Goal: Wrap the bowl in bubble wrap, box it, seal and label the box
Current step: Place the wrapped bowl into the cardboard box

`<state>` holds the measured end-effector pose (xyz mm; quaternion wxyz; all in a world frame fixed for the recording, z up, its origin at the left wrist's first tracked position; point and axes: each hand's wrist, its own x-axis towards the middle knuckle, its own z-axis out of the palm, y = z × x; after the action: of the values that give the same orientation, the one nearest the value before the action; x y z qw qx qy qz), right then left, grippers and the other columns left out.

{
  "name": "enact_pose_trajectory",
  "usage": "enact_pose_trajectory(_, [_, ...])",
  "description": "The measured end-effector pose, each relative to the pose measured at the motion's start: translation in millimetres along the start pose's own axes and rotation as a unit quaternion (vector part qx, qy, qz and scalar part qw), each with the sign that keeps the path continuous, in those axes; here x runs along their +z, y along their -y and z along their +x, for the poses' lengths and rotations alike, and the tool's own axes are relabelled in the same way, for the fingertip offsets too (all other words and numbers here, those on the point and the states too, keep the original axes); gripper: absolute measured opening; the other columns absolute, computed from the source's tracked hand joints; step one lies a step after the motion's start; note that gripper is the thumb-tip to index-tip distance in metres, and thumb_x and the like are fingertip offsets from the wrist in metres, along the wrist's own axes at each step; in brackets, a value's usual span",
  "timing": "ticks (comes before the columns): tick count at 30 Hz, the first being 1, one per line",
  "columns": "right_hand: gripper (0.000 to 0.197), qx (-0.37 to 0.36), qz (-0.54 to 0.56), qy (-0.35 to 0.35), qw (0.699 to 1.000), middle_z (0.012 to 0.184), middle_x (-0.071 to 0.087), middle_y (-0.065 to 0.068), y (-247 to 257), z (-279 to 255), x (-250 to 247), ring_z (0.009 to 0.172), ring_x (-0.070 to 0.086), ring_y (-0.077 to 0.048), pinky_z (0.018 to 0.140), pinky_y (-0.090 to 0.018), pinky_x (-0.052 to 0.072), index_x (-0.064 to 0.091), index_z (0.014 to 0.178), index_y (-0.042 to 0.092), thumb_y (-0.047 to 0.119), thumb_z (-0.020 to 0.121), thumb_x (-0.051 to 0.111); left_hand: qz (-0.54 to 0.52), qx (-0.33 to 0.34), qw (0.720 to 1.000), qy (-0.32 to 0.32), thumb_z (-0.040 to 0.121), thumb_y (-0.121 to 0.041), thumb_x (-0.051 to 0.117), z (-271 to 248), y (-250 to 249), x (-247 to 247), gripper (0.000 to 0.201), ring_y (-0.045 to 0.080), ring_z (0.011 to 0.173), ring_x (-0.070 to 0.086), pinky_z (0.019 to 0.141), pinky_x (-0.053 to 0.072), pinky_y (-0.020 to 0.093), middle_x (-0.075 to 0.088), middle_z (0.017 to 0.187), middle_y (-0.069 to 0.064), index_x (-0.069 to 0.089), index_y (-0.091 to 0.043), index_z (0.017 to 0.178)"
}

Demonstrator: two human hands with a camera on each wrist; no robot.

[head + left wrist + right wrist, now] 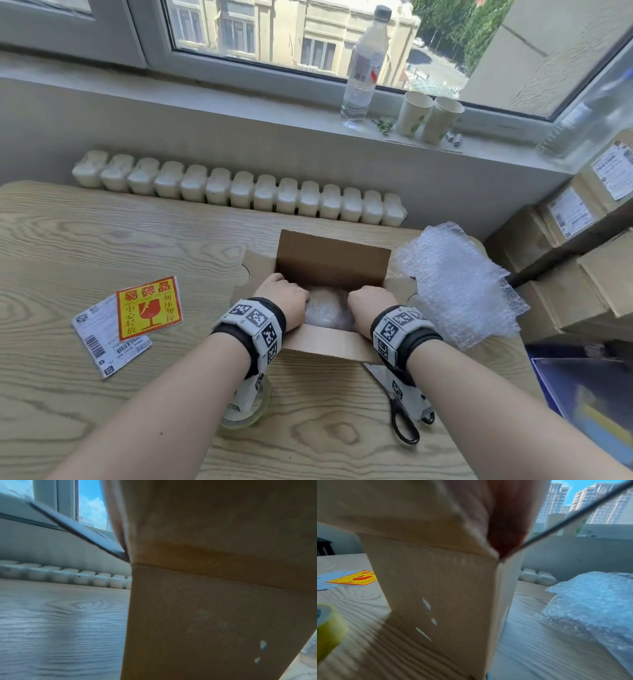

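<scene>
An open cardboard box (332, 260) stands mid-table with its flaps spread. Inside lies the bowl wrapped in bubble wrap (327, 310), a pale rounded bundle. My left hand (287, 291) and right hand (368, 299) reach into the box and grip the bundle from either side, knuckles up. Their fingertips are hidden below the rim. Both wrist views show mostly the box's outer wall (214, 615) (436, 588). A red and yellow fragile sticker (149, 308) lies on a white shipping label (102, 342) to the left.
A loose bubble wrap sheet (455, 281) lies right of the box. A tape roll (245, 407) sits under my left forearm, and scissors (404, 421) under my right. Stacked cartons (565, 274) stand at the right. A radiator (239, 192) runs behind the table.
</scene>
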<state>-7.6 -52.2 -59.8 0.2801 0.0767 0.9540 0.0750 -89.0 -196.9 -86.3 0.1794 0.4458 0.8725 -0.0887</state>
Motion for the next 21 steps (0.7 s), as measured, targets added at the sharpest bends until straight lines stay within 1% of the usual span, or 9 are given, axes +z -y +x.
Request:
enact_pose_trajectory(4, [0.024,-0.004,-0.008,0.030,1.000,0.113,0.066,-0.011,8,11,3,0.104,0.063,-0.030,0.075,-0.032,0.046,0.064,0.109,0.008,0.014,0.089,0.053,-0.039,0.000,0.998,-0.044,0.088,-0.034,0.050,-4,2,2,0.039,0.019,0.117,0.051,0.106,0.023,0.031,0.058,0.127,0.000,0.056,-0.024,0.125])
enact_pose_trajectory(9, [0.022,-0.002,-0.002,0.011,1.000,0.109,0.067,-0.008,7,20,7,0.101,0.064,-0.028,0.072,-0.029,0.043,0.064,0.104,0.011,0.019,0.086,0.055,-0.066,-0.004,0.996,-0.057,0.086,-0.033,0.054,0,3,1,0.045,0.018,0.121,0.050,0.107,0.022,0.030,0.055,0.133,-0.001,0.053,-0.025,0.130])
enact_pose_trajectory(11, [0.018,0.000,0.027,-0.002,1.000,0.102,0.068,-0.007,7,21,6,0.096,0.065,-0.028,0.069,-0.027,0.043,0.064,0.095,0.014,0.025,0.083,0.056,-0.073,-0.007,0.996,-0.058,0.085,-0.033,0.054,0,2,0,0.047,0.019,0.121,0.049,0.107,0.022,0.030,0.055,0.132,0.000,0.051,-0.023,0.130])
enact_pose_trajectory(13, [0.013,0.007,0.068,-0.023,0.997,0.091,0.067,-0.005,6,21,5,0.088,0.064,-0.027,0.065,-0.026,0.041,0.058,0.077,0.018,0.030,0.079,0.058,-0.078,-0.007,0.995,-0.066,0.084,-0.037,0.056,2,1,-2,0.050,0.020,0.121,0.049,0.107,0.023,0.031,0.054,0.131,0.001,0.049,-0.022,0.131])
enact_pose_trajectory(15, [0.021,0.005,0.106,-0.027,0.994,0.083,0.059,-0.004,4,21,6,0.084,0.061,-0.027,0.064,-0.027,0.041,0.048,0.067,0.018,0.032,0.077,0.060,-0.083,-0.006,0.994,-0.067,0.082,-0.040,0.058,3,1,-4,0.053,0.020,0.121,0.049,0.106,0.024,0.031,0.054,0.130,0.001,0.048,-0.022,0.131])
enact_pose_trajectory(17, [0.024,-0.007,0.114,-0.022,0.993,0.087,0.057,-0.005,2,20,4,0.090,0.062,-0.027,0.067,-0.029,0.044,0.048,0.071,0.017,0.035,0.078,0.063,-0.080,-0.007,0.995,-0.062,0.082,-0.041,0.059,4,1,-5,0.053,0.019,0.119,0.050,0.105,0.025,0.031,0.054,0.129,0.001,0.049,-0.023,0.130])
enact_pose_trajectory(19, [0.023,-0.009,0.092,-0.008,0.996,0.100,0.063,-0.008,1,20,1,0.096,0.063,-0.029,0.070,-0.030,0.045,0.058,0.089,0.013,0.032,0.079,0.066,-0.078,-0.009,0.995,-0.055,0.081,-0.041,0.060,6,0,-4,0.053,0.019,0.118,0.051,0.104,0.026,0.030,0.055,0.128,0.000,0.049,-0.023,0.130])
enact_pose_trajectory(20, [0.027,-0.009,0.080,0.005,0.997,0.105,0.065,-0.009,1,21,2,0.098,0.064,-0.029,0.071,-0.030,0.045,0.061,0.098,0.011,0.030,0.080,0.066,-0.077,-0.009,0.995,-0.055,0.081,-0.040,0.060,7,0,-3,0.053,0.019,0.117,0.051,0.103,0.026,0.030,0.055,0.128,0.000,0.049,-0.023,0.129])
enact_pose_trajectory(21, [0.029,-0.011,0.069,0.024,0.997,0.108,0.066,-0.009,2,23,4,0.099,0.064,-0.029,0.071,-0.030,0.045,0.062,0.104,0.009,0.027,0.082,0.066,-0.075,-0.009,0.995,-0.058,0.081,-0.039,0.059,7,0,-3,0.051,0.019,0.117,0.051,0.103,0.026,0.030,0.055,0.127,0.000,0.050,-0.023,0.129])
